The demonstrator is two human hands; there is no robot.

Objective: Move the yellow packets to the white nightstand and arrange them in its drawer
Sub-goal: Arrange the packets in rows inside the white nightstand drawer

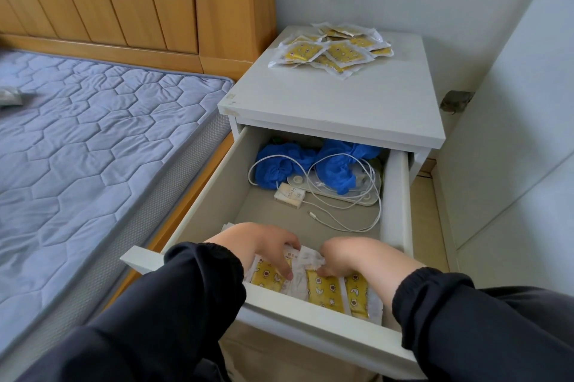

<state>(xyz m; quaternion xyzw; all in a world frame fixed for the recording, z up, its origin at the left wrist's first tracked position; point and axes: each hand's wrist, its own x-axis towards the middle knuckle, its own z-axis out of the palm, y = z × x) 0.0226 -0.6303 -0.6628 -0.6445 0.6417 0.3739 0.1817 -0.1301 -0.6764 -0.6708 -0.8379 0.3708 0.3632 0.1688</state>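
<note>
A loose pile of yellow packets [332, 50] with white edges lies at the back of the white nightstand's top [326, 102]. Its drawer [313, 322] is pulled out. Several yellow packets [323, 290] stand in a row along the drawer's front wall. My left hand [257, 243] reaches down into the drawer, fingers curled over the left packets. My right hand [357, 255] pinches the white top edge of a middle packet. Both hands meet over the row.
At the drawer's back lie blue crumpled fabric [338, 164], a white cable [341, 210], a small white box [289, 194] and a flat white device. A bed with a blue quilted mattress [93, 139] stands left, a white wall panel right.
</note>
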